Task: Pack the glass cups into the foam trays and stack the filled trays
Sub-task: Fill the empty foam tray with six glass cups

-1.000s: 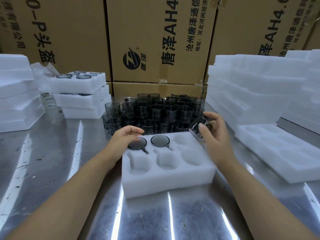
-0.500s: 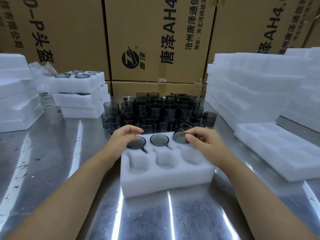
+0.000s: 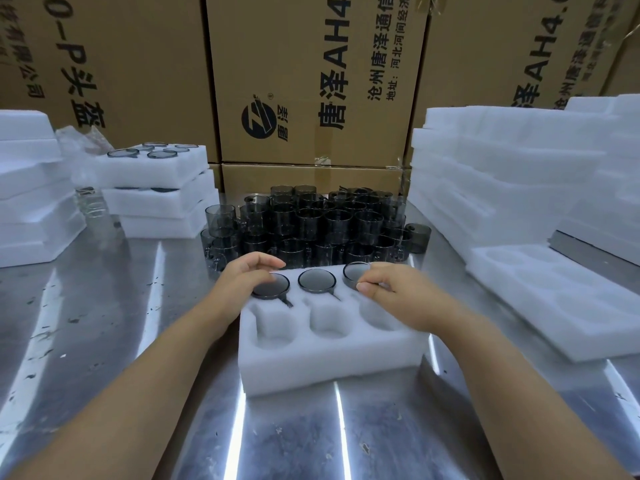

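A white foam tray (image 3: 329,362) is set on the metal table (image 3: 104,323), straight ahead and close to the body. Its far row of three pockets is filled with dark glass cups, sunk to their rims: a left cup (image 3: 277,287), a middle cup (image 3: 317,280) and a right cup (image 3: 355,271). The near row of pockets (image 3: 329,320) is seen unfilled. The left hand (image 3: 242,278) is laid at the tray's far left corner, its fingers loosely arched over the left cup; whether they touch it cannot be told. The rim of the right cup is pinched between thumb and fingertips of the right hand (image 3: 398,292). The hands are kept apart, one at each end of the far row. Just behind the tray, loose cups (image 3: 311,223) are crowded together. Filled trays (image 3: 156,188) are stacked at far left, bare foam trays (image 3: 485,168) are piled at right, and one lone tray (image 3: 554,306) lies flat beside them. Printed cardboard boxes (image 3: 311,81) are stacked behind.
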